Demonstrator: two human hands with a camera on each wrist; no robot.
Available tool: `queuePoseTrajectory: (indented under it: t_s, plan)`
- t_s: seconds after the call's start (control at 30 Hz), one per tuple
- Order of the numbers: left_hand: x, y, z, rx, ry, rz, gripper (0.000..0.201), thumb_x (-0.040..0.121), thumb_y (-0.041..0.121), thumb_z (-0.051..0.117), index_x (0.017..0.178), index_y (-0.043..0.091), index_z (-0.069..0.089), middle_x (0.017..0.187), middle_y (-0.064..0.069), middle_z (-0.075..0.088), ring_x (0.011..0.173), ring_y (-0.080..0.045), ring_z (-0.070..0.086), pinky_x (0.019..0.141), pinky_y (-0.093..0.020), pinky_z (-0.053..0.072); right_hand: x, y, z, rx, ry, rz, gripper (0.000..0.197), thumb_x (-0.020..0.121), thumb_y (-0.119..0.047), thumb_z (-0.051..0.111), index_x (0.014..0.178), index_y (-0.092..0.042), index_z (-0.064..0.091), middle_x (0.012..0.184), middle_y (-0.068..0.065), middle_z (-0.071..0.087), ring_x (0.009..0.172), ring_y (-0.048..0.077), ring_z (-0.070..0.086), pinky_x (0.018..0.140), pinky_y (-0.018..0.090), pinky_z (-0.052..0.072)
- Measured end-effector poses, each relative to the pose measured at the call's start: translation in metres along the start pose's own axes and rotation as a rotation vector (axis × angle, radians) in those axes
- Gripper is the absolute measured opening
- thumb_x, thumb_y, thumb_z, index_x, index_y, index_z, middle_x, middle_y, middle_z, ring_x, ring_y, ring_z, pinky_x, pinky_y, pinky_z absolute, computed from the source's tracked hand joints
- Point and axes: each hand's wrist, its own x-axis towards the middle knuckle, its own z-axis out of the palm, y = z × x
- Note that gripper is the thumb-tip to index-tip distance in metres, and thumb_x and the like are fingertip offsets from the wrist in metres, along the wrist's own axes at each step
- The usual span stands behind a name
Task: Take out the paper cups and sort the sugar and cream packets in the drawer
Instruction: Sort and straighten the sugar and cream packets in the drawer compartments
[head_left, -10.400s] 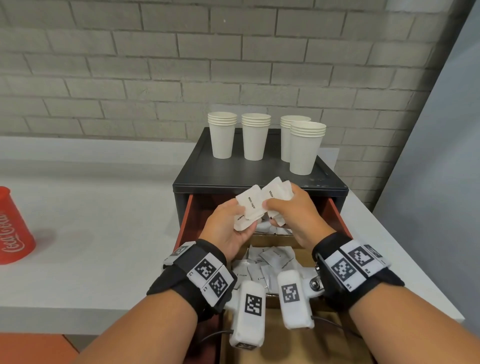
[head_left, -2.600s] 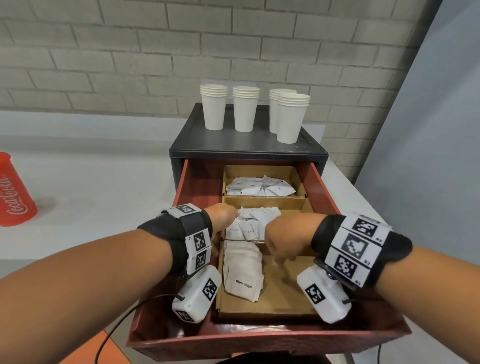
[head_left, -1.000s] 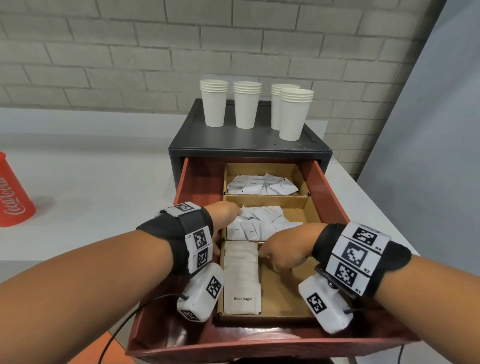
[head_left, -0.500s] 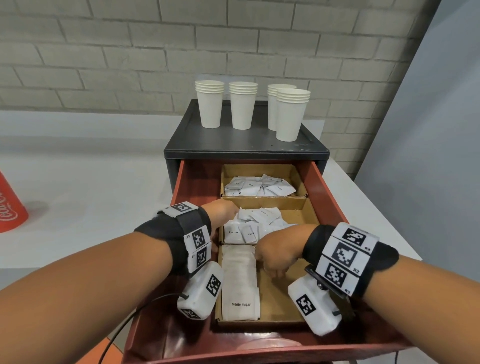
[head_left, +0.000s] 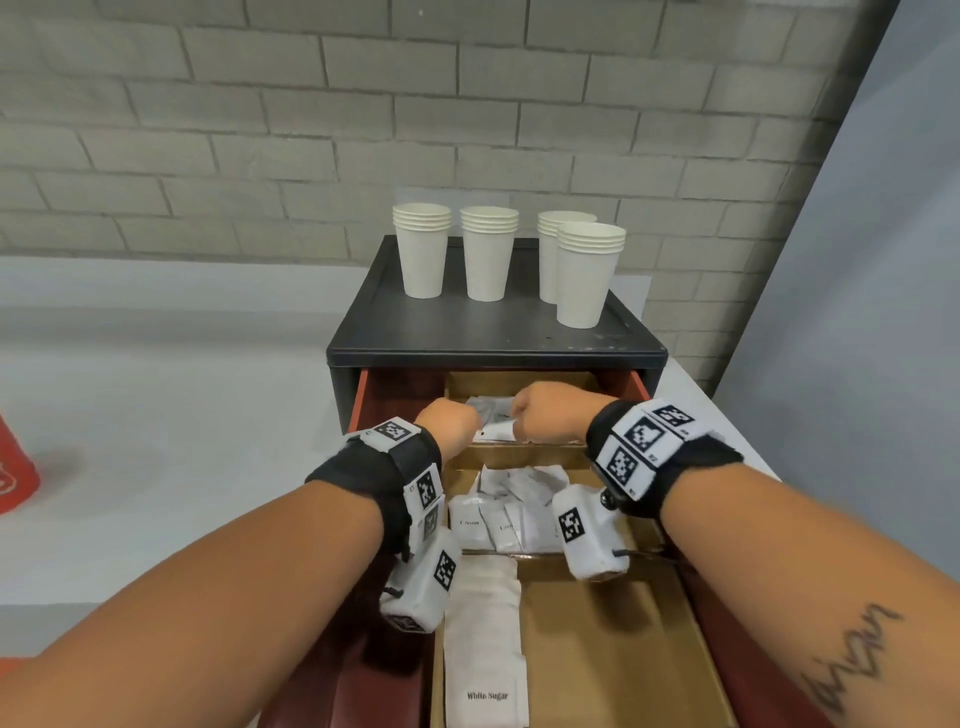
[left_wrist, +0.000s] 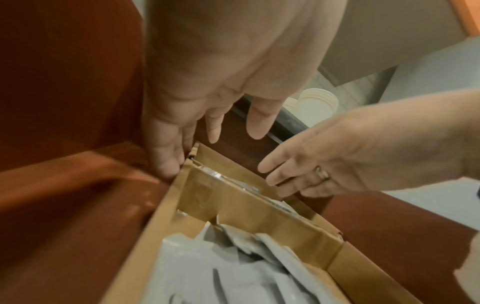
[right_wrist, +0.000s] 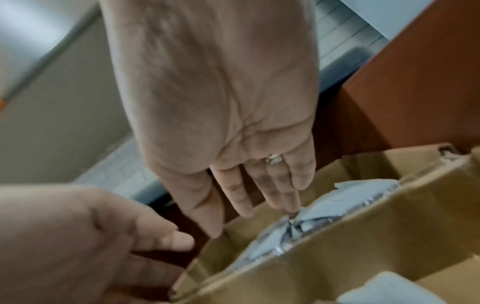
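Both hands reach into the red drawer's (head_left: 363, 400) back cardboard compartment: left hand (left_wrist: 207, 98) and right hand (right_wrist: 233, 144) with fingers extended, holding nothing, over flimsy, light white packets (head_left: 493, 421); pinch edges.

Four stacks of paper cups (head_left: 488, 254) stand on the cabinet (head_left: 496, 332) at twelve o'clock; below, the drawer (head_left: 395, 670) holds a divided tray (head_left: 613, 649); packets (head_left: 511, 514) fill its middle compartment; sugar packets (head_left: 485, 654) lie nearest, at seven o'clock.
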Motion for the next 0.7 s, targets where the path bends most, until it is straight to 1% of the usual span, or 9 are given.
queuePoseTrajectory:
  t_s: [0.1, 0.17, 0.23, 0.27, 0.37, 0.47, 0.53, 0.6, 0.7]
  plan:
    - [0.014, 0.001, 0.0, 0.057, 0.035, -0.019, 0.04, 0.097, 0.009, 0.041, 0.135, -0.005, 0.044, 0.138, -0.02, 0.048, 0.126, -0.032, 0.047, 0.099, -0.034, 0.041, 0.02, -0.002, 0.006, -0.02, -0.068, 0.014, 0.045, 0.092, -0.024, 0.051, 0.135, -0.01, 0.045, 0.131, 0.012, 0.053, 0.113, 0.026, 0.053, 0.088, 0.029, 0.043]
    - [0.024, 0.0, 0.002, 0.061, 0.087, -0.067, 0.047, 0.098, 0.007, 0.038, 0.144, 0.0, 0.028, 0.141, -0.019, 0.042, 0.128, -0.033, 0.044, 0.101, -0.033, 0.038, 0.031, -0.005, 0.008, -0.049, -0.087, 0.022, 0.047, 0.093, -0.023, 0.051, 0.138, -0.013, 0.04, 0.133, 0.012, 0.052, 0.116, 0.027, 0.052, 0.09, 0.031, 0.043]
    - [0.033, -0.001, 0.002, 0.082, 0.09, -0.114, 0.055, 0.097, 0.006, 0.039, 0.148, 0.003, 0.017, 0.143, -0.021, 0.039, 0.131, -0.034, 0.04, 0.103, -0.034, 0.036, 0.04, -0.009, 0.008, -0.112, -0.098, 0.009, 0.049, 0.092, -0.022, 0.053, 0.139, -0.014, 0.04, 0.134, 0.011, 0.051, 0.119, 0.028, 0.051, 0.094, 0.034, 0.044]
    - [0.035, -0.002, 0.002, 0.11, 0.085, -0.13, 0.055, 0.097, 0.006, 0.039, 0.148, 0.002, 0.017, 0.143, -0.021, 0.039, 0.132, -0.034, 0.04, 0.104, -0.034, 0.035, 0.044, -0.011, 0.008, -0.134, -0.118, 0.011, 0.05, 0.091, -0.022, 0.055, 0.138, -0.013, 0.04, 0.132, 0.011, 0.052, 0.118, 0.028, 0.052, 0.093, 0.034, 0.045]
    - [0.044, -0.006, 0.002, 0.185, 0.062, -0.101, 0.045, 0.098, 0.006, 0.037, 0.141, -0.005, 0.03, 0.143, -0.02, 0.04, 0.131, -0.031, 0.042, 0.103, -0.029, 0.036, 0.055, -0.015, 0.009, -0.183, -0.172, -0.003, 0.05, 0.091, -0.025, 0.057, 0.136, -0.009, 0.044, 0.126, 0.014, 0.057, 0.114, 0.029, 0.056, 0.09, 0.033, 0.045]
    - [0.042, -0.006, 0.002, 0.219, 0.044, -0.176, 0.049, 0.097, 0.004, 0.039, 0.142, -0.006, 0.022, 0.144, -0.019, 0.037, 0.132, -0.03, 0.041, 0.102, -0.028, 0.036, 0.064, -0.019, 0.013, -0.238, -0.21, -0.016, 0.054, 0.09, -0.026, 0.058, 0.139, -0.012, 0.042, 0.13, 0.013, 0.056, 0.114, 0.03, 0.055, 0.091, 0.035, 0.045]
    - [0.043, -0.006, 0.002, 0.29, 0.01, -0.149, 0.049, 0.096, 0.007, 0.041, 0.141, -0.005, 0.026, 0.142, -0.019, 0.04, 0.129, -0.031, 0.043, 0.101, -0.032, 0.038, 0.068, -0.023, 0.016, -0.282, -0.264, 0.001, 0.051, 0.091, -0.023, 0.058, 0.138, -0.011, 0.043, 0.133, 0.013, 0.053, 0.119, 0.03, 0.053, 0.095, 0.036, 0.043]
    - [0.047, -0.007, 0.002, 0.293, 0.002, -0.17, 0.055, 0.095, 0.009, 0.045, 0.143, -0.002, 0.021, 0.143, -0.019, 0.038, 0.13, -0.032, 0.042, 0.101, -0.033, 0.039, 0.07, -0.025, 0.02, -0.309, -0.317, 0.001, 0.05, 0.093, -0.019, 0.055, 0.14, -0.01, 0.041, 0.139, 0.012, 0.048, 0.126, 0.029, 0.047, 0.101, 0.037, 0.039]
    - [0.048, -0.007, 0.004, 0.315, -0.035, -0.209, 0.066, 0.091, 0.012, 0.053, 0.145, 0.002, 0.017, 0.141, -0.018, 0.041, 0.127, -0.031, 0.046, 0.102, -0.033, 0.043, 0.07, -0.024, 0.023, -0.285, -0.307, -0.063, 0.059, 0.091, -0.02, 0.058, 0.144, -0.017, 0.034, 0.141, 0.011, 0.046, 0.126, 0.029, 0.047, 0.099, 0.037, 0.04]
